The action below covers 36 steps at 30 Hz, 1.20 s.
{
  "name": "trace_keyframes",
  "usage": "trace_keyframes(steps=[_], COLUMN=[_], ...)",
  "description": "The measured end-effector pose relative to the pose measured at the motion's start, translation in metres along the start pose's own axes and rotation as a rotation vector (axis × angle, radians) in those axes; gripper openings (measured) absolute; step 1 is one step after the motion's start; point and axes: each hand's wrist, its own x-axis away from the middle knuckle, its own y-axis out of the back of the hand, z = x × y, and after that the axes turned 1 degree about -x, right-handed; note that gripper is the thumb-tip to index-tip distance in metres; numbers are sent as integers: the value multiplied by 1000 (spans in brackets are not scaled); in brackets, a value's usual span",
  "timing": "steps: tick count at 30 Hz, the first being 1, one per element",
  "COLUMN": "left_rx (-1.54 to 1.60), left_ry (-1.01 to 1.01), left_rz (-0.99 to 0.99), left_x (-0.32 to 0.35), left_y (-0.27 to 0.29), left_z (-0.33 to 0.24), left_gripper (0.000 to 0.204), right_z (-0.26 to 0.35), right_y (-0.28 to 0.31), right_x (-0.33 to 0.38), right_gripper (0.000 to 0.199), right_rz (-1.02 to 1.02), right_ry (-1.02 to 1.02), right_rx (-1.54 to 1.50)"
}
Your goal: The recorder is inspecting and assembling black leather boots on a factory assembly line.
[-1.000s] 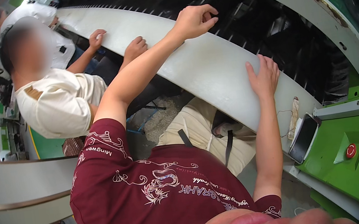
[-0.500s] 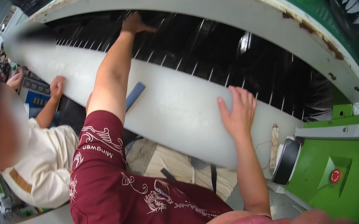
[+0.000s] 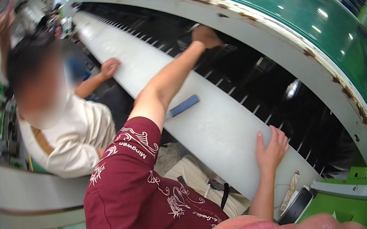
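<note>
Here the long white panel runs from upper left to lower right against the green machine, the right hand spread flat on it, while the left hand, fingers unreadable, reaches among dark slats that might pinch it if the panel slipped.

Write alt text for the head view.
A person's left hand reaches into a dark slatted opening above a long white panel, while the right hand lies flat on the panel. A blue-handled tool rests on it; a co-worker's hand touches it farther along.
</note>
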Motion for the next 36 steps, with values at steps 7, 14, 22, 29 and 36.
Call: trace_keyframes(steps=[7,14,22,29,36], left_rx=[306,124,736,864,803], left_ry=[-112,-799,-865,-743,-899], left_rz=[-50,206,-89,-402,-258], left_x=[138,247,286,286,209], left_y=[136,234,298,357,322], left_z=[-156,-239,-239,-213,-285], left_gripper=[90,67,38,19,10], right_z=[27,121,92,13,19], right_y=[28,75,66,55,34], right_x=[19,45,100,102,133], right_gripper=[75,99,96,68,57], right_rz=[-326,-188,-196,-299,-406], right_ry=[124,305,205,-158,-412], right_rx=[-129,-103,-321,-751,-717])
